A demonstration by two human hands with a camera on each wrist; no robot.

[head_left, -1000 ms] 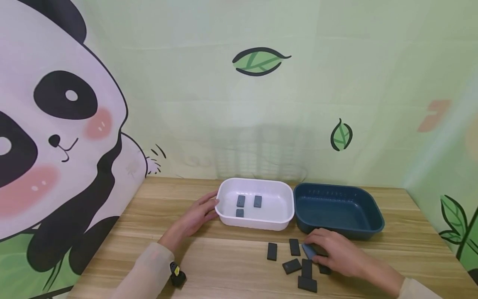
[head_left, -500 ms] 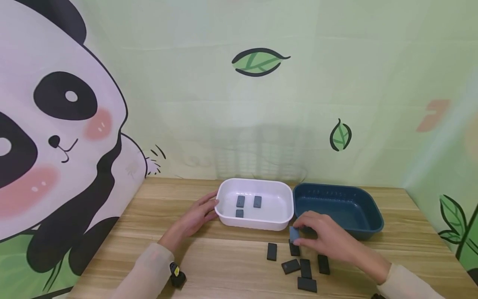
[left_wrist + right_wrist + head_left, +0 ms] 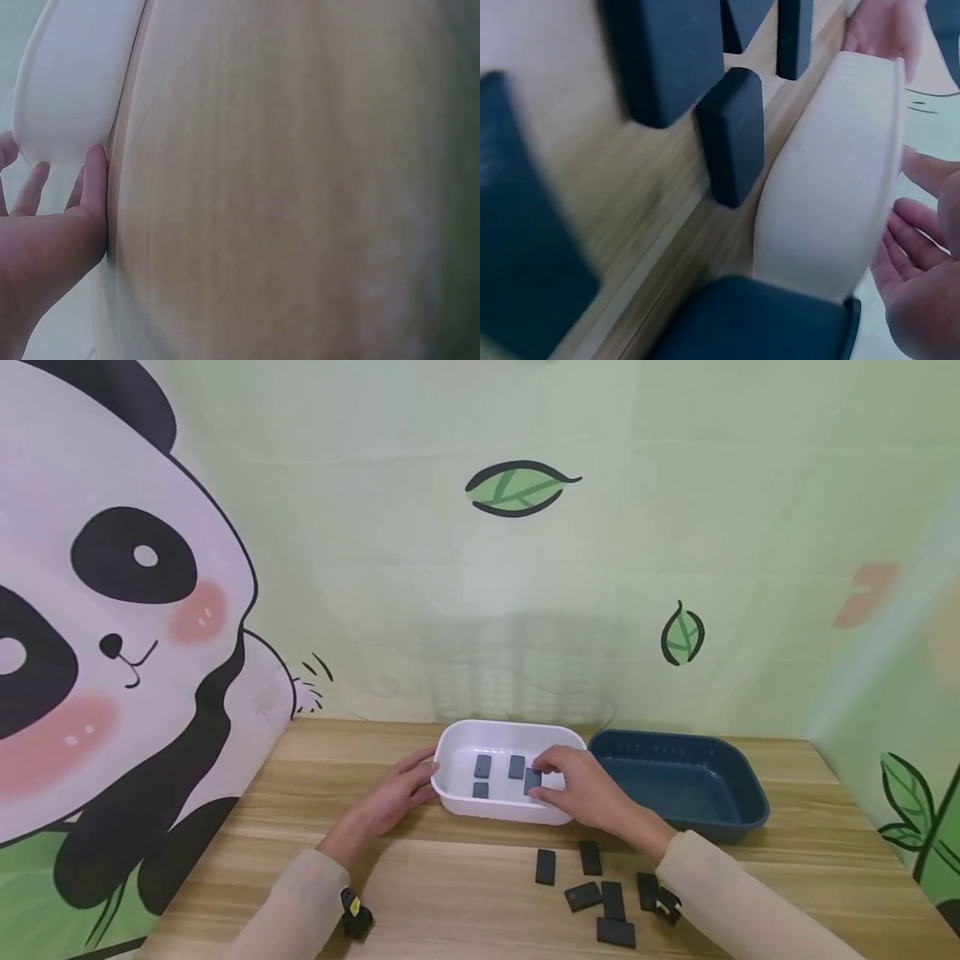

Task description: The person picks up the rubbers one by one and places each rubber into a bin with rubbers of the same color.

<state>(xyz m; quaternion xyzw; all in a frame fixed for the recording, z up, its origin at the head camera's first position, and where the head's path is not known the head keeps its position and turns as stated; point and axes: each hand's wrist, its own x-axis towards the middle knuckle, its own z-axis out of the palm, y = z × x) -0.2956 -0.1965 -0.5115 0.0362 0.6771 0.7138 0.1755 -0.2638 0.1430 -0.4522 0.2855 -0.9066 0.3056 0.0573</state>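
In the head view my right hand (image 3: 581, 785) is over the right part of the white tub (image 3: 480, 808), pinching a blue-grey rectangular tile (image 3: 532, 782) between thumb and finger. Several similar blue-grey tiles (image 3: 517, 767) lie on the tub's floor. My left hand (image 3: 393, 793) touches the tub's left end; the left wrist view shows its fingertips against the white wall (image 3: 71, 82), fingers mostly straight. On the table in front lie several black tiles (image 3: 612, 902). Seen from the right wrist, the tub wall hides the pinched tile.
A dark blue tub (image 3: 678, 781) stands right beside the white one, on the wooden table (image 3: 442, 893). Behind both rises a pale green printed wall cloth (image 3: 360, 568). Black wrist devices (image 3: 356, 917) sit at both sleeves.
My right hand has picked up the blue-grey tile from the group on the table and carried it left and away from me into the white tub. My left hand has stayed at the tub's end.
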